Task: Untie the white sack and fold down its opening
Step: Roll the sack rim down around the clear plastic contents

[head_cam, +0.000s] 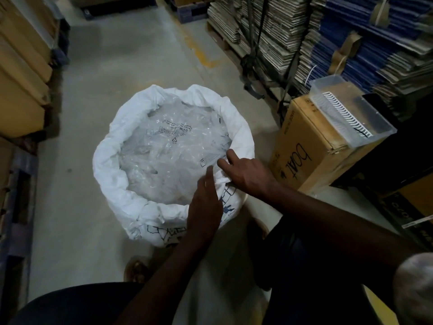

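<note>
Open white woven sack (112, 160), rim rolled down; left hand (205, 205) rests flat, fingers straight, right hand (246, 171) pinches the near rim; remaining fold likely needs evening

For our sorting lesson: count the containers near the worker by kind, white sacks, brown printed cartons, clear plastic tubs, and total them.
White sack: 1
Brown printed carton: 1
Clear plastic tub: 1
Total: 3
</note>
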The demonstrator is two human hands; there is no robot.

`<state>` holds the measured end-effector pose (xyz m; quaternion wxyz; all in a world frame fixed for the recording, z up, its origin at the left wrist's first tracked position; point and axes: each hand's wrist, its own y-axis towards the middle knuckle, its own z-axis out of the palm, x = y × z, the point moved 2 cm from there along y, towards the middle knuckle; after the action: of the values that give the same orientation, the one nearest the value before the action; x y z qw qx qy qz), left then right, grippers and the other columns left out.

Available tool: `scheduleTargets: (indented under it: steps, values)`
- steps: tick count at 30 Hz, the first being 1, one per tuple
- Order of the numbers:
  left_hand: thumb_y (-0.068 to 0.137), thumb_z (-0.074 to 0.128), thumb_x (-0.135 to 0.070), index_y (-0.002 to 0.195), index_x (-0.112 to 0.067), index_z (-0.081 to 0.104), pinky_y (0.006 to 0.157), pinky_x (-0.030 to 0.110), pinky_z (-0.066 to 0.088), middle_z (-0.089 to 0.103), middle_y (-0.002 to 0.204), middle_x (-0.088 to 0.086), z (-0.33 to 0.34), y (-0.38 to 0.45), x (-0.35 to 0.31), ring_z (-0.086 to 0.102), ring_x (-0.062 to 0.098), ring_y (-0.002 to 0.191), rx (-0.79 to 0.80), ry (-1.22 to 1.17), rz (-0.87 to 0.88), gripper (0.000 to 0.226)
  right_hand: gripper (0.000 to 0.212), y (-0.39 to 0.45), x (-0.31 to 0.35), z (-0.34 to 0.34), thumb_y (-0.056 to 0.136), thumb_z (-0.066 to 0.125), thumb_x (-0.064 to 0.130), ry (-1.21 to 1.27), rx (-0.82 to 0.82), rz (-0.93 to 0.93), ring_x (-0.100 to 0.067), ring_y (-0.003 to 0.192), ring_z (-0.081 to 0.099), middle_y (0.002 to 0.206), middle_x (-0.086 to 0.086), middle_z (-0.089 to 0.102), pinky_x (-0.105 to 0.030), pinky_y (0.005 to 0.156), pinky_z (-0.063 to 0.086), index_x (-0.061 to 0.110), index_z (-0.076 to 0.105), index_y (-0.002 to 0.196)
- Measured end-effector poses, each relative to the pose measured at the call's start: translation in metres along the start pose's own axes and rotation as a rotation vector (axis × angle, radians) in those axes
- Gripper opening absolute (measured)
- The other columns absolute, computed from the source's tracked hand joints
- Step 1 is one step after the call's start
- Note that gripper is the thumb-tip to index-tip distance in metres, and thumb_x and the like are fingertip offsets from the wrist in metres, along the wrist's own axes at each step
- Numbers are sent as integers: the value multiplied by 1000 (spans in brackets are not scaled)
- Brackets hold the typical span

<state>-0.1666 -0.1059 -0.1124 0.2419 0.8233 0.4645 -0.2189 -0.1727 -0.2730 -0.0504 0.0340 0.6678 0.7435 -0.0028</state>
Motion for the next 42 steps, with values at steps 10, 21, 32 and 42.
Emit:
scheduleTargets:
  steps: [10,21,32,42]
  values:
    - [87,77,-16,107,-14,78,68,29,54,79,92,3,-37,51,-20,70,15,83,570,-608,-490,20,57,-9,-8,9,79,85,25,538,-65,142,-30,75,63,143,-7,36,-29,57,40,20,51,125]
    - [93,69,-9,135,-5,60,106,42,49,66,131,15,11,1,-31,61,31,123,66,-259,-195,43,92,2,-16,9,76,89,48,1030,-84,903,-31,126,60,142,-14,54,-34,95,50,13,41,146]
    - [81,58,8,126,-15,66,99,26,54,73,126,1,-48,104,-43,67,11,113,113,-343,75,51,33,15,-48,21,92,60,6,1312,-189,1215,-23,90,68,119,-15,72,-27,72,55,8,67,125]
    - [65,83,-18,72,-21,77,66,32,48,70,75,-4,37,209,-63,57,22,61,297,783,1110,10,10,6,-76,24,83,66,4,1048,17,1113,-20,68,56,79,-13,60,-26,71,48,5,72,91]
